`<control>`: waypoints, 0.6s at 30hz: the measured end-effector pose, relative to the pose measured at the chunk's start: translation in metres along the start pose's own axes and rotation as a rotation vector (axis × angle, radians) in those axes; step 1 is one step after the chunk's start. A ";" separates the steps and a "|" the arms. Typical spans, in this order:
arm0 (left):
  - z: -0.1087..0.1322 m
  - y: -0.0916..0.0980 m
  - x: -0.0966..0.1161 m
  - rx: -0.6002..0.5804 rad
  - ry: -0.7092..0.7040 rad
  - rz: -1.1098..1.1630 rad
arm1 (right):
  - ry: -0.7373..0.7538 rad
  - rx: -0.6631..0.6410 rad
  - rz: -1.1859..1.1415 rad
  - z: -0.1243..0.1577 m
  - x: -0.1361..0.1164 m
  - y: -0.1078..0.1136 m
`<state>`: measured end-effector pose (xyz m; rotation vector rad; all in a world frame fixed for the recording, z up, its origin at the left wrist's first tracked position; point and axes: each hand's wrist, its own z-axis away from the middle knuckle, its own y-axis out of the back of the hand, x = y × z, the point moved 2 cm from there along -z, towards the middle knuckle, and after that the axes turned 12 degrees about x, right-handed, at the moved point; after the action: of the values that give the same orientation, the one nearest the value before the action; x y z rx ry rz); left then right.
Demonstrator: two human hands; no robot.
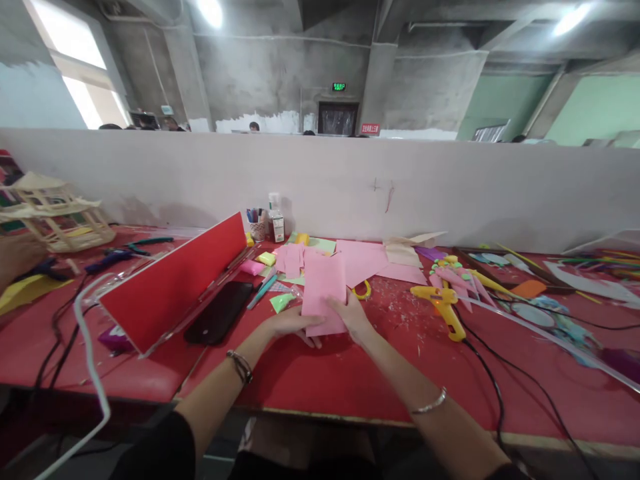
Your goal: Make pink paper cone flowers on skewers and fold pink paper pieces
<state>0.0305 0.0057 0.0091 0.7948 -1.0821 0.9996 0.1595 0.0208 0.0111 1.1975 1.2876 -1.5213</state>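
Observation:
A folded-looking sheet of pink paper is held upright-ish above the red table, near its front edge. My left hand grips its lower left corner, fingers behind and thumb in front. On the lower right side, my right hand closes on the same paper with its thumb on the face. Just behind lie pink paper strips and a larger pink sheet. Yellow scissor handles show beside the paper; their blades are hidden.
A yellow glue gun with a black cord lies right. To the left are a black phone and a standing red board. A pen cup and bottle stand by the partition. Another person's hand is at far left.

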 end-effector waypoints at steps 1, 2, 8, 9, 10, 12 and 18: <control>-0.002 0.002 0.001 -0.042 0.011 0.008 | 0.017 0.024 0.021 0.000 0.001 0.000; -0.003 0.004 0.002 -0.083 0.019 0.018 | 0.039 0.051 0.047 0.001 0.001 0.001; -0.010 0.007 0.009 -0.231 0.004 0.006 | 0.057 0.097 0.138 0.001 0.002 0.001; -0.011 0.007 0.008 -0.232 -0.003 -0.008 | 0.032 0.089 0.133 0.001 0.003 0.001; -0.011 0.007 0.006 -0.227 -0.005 -0.017 | 0.004 0.085 0.117 0.000 0.003 0.001; -0.011 0.008 0.003 -0.237 0.009 -0.035 | -0.044 0.087 0.063 -0.001 0.004 0.003; -0.007 0.010 -0.001 -0.319 0.032 -0.148 | -0.100 0.008 0.097 -0.003 0.004 0.010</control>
<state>0.0235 0.0155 0.0064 0.5875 -1.1044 0.6908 0.1682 0.0221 0.0046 1.1572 1.1428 -1.4977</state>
